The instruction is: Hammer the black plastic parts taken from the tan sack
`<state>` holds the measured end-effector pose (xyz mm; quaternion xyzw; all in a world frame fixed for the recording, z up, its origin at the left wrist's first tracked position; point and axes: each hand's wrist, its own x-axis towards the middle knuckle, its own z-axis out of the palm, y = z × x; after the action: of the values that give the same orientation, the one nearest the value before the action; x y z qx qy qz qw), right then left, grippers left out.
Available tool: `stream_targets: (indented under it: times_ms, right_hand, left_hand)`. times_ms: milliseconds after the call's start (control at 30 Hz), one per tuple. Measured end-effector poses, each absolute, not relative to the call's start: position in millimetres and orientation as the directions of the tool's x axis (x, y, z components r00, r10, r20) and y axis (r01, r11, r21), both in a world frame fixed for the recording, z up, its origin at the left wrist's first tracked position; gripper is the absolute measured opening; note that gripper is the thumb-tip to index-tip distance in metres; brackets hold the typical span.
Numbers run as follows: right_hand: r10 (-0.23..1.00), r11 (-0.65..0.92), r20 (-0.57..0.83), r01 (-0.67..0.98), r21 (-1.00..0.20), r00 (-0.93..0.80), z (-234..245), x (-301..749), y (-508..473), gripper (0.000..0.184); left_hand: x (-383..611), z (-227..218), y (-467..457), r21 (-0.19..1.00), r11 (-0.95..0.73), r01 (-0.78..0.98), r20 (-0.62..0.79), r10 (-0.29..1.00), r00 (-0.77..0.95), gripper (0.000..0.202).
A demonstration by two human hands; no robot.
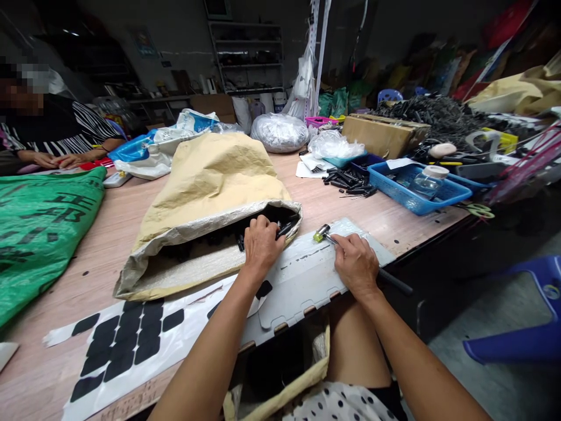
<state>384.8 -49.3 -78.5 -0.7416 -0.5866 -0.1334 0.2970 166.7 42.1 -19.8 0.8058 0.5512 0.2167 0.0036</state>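
My left hand (262, 244) reaches into the open mouth of a tan paper sack (205, 193) lying on the wooden table. Its fingers are curled over black parts (284, 228) inside the sack. My right hand (356, 263) grips a small hammer (323, 234) with a yellow-green and metal head and a black handle that sticks out behind the hand. The hammer head rests on a grey plastic sheet (302, 275) at the table's front edge.
A white sheet with black adhesive pads (127, 339) lies front left. A green sack (39, 228) lies at left. A blue tray (416, 190) with a jar and loose black parts (348, 178) sit at right. Another person (52, 134) sits at far left. A blue stool (526, 327) stands at right.
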Motion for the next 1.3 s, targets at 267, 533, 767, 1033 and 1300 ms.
stream_targets:
  times_ms: [267, 533, 767, 1033, 1300]
  right_hand:
    - [0.792, -0.154, 0.538, 0.948, -0.28, 0.288, -79.9, 385.6, -48.7, 0.031]
    - [0.83, -0.161, 0.483, 0.949, -0.27, 0.278, -74.3, 389.3, -49.5, 0.032]
    - [0.821, 0.173, 0.521, 0.767, -0.618, 0.235, -44.8, 358.4, -79.8, 0.033]
    - [0.909, 0.372, 0.409, 0.607, -0.703, -0.083, -27.6, 290.3, -122.1, 0.036]
    - [0.867, 0.427, 0.465, 0.752, -0.503, -0.181, -36.6, 276.0, -123.6, 0.049]
  left_hand:
    - [85.0, -20.3, -38.8, 0.559, -0.423, 0.713, 0.32, 0.903, 0.285, 0.009]
    - [82.4, -53.9, -59.1, 0.663, -0.325, 0.674, 0.167, 0.942, 0.291, 0.012]
    - [82.2, -56.4, -57.1, 0.7, -0.273, 0.659, 0.149, 0.96, 0.239, 0.013]
    - [84.2, -56.5, -56.6, 0.683, -0.228, 0.694, 0.107, 0.971, 0.214, 0.015]
    - [84.8, -52.6, -58.6, 0.682, -0.226, 0.695, 0.105, 0.971, 0.213, 0.012]
